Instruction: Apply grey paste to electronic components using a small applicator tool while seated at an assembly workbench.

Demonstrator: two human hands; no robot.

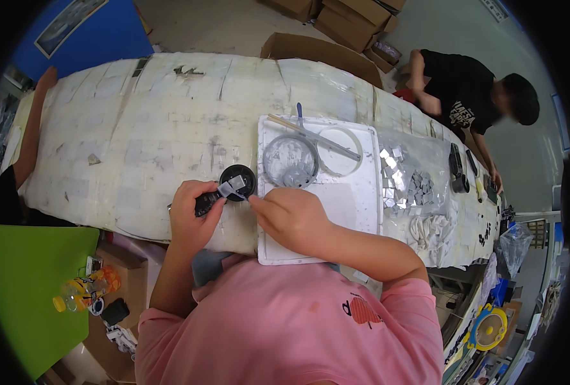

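My left hand (194, 206) is closed around a black handheld piece (205, 204) with a pale grey square end (232, 185). That end lies over a round black dish-like part (239, 172) on the table. My right hand (293, 217) pinches close beside the square end, over the left edge of a white tray (318, 253). Whatever thin thing its fingertips hold is too small to make out. In the tray, just beyond my right hand, stands a round clear dish (289, 154) with a smeared bottom. A pale ring (340, 150) lies beside it.
A thin stick (317, 137) and a blue-handled tool (300, 112) rest across the dish and ring. Right of the tray, silvery square pieces (394, 176) lie on clear plastic, near a crumpled white cloth (430, 232). A co-worker (465, 90) leans at the far right; another person's arm (33, 131) is at left.
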